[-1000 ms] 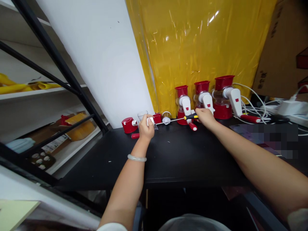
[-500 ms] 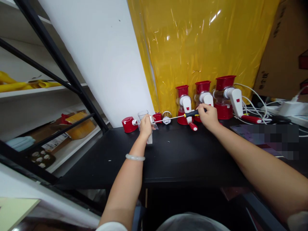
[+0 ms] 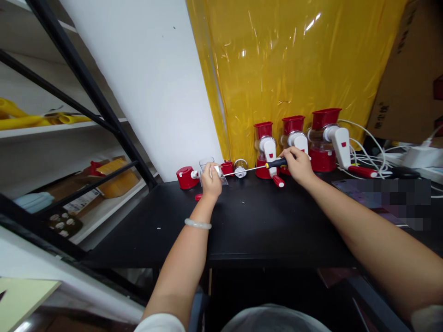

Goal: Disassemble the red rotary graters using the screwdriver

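Note:
My left hand [image 3: 211, 180] is closed around a white crank handle [image 3: 218, 170], whose red grip sticks out below the fingers at the left. In my right hand [image 3: 299, 165] is a screwdriver [image 3: 277, 163] with a black and yellow handle, pointing left. Its shaft reaches the white part at my left fingers; the exact contact at the tip is too small to make out. A red base [image 3: 187, 178] lies just left of my left hand, and a clear plastic housing [image 3: 206, 162] shows partly behind it. Close by stand a red part [image 3: 227, 168] and a grater drum [image 3: 240, 169].
Three red and white rotary graters [image 3: 266, 146] line the back of the black table [image 3: 256, 230]. White cables [image 3: 367, 159] and a flat screen device [image 3: 360, 193] lie at the right. A black-framed shelf [image 3: 114, 133] stands left, and yellow plastic sheeting [image 3: 294, 60] hangs behind.
The crank handle has turned in my left hand: its white arm no longer hangs below, and the red grip now shows at the lower left. The screwdriver stays against the part.

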`<state>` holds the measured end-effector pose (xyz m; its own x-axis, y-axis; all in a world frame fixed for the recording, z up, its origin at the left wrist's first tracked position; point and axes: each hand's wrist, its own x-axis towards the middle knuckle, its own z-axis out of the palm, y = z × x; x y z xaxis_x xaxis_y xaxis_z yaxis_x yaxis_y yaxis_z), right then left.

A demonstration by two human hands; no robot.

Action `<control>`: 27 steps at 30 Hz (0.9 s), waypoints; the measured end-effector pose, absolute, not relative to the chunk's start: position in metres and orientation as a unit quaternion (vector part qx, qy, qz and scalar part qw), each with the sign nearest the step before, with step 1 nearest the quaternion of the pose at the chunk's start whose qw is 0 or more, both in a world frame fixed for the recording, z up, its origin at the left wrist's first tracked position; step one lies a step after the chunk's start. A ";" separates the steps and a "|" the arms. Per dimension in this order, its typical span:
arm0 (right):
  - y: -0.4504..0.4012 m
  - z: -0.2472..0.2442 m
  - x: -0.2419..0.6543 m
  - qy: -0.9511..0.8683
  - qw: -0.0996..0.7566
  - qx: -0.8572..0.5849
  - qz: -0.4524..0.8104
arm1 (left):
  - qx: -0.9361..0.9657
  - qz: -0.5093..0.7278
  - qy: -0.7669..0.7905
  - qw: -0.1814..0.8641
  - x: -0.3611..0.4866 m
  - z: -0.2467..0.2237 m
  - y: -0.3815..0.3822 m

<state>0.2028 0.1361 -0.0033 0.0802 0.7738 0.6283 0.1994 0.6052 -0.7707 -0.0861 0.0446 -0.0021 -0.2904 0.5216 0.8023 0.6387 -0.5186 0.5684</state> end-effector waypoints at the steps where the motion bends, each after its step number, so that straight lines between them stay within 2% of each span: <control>1: 0.138 -0.005 0.202 -0.636 0.607 -0.397 0.262 | -0.607 -0.633 -0.473 0.087 -0.087 -0.003 0.043; 5: 0.143 -0.012 0.199 -0.629 0.524 -0.452 0.354 | -0.646 -0.606 -0.412 0.215 -0.091 -0.003 0.036; 10: 0.134 -0.007 0.196 -0.643 0.486 -0.500 0.318 | -0.648 -0.592 -0.418 0.234 -0.092 -0.001 0.034; 20: 0.123 0.002 0.195 -0.635 0.543 -0.493 0.242 | -0.629 -0.610 -0.467 0.122 -0.094 -0.001 0.042; 24: 0.122 0.002 0.195 -0.628 0.571 -0.483 0.215 | -0.600 -0.634 -0.486 0.042 -0.093 0.002 0.046; 27: 0.121 0.003 0.196 -0.629 0.588 -0.472 0.187 | -0.567 -0.637 -0.518 -0.061 -0.090 0.004 0.050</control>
